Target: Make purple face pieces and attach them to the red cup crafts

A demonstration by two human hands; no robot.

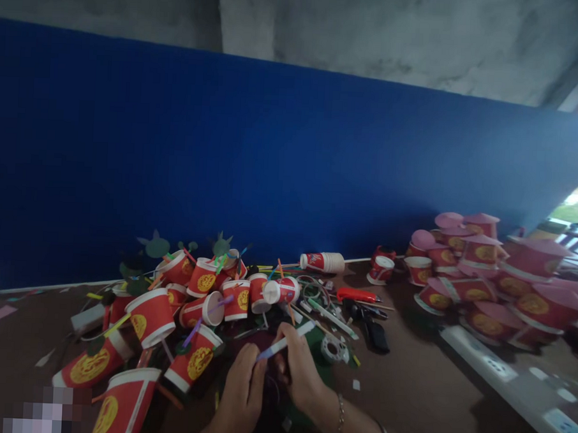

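Note:
Near the front middle of the table, my left hand (244, 384) pinches the bluish lower end of a narrow pale strip (278, 348). My right hand (302, 368) grips the same strip farther along, and its white end sticks out past the fingers; I cannot tell whether it is paper or tape. Just left of my hands lies a red paper cup (195, 359) with a yellow emblem and a purple straw. A roll of white tape (333, 349) rests right of my right hand.
Red cups with straws (153, 317) are heaped at left. Pink-topped cups (479, 249) pile up at right, behind a long white power strip (497, 372). Stacked cups (323, 262), a red-handled tool (359, 295) and a black object (376, 335) lie before the blue panel (272, 158).

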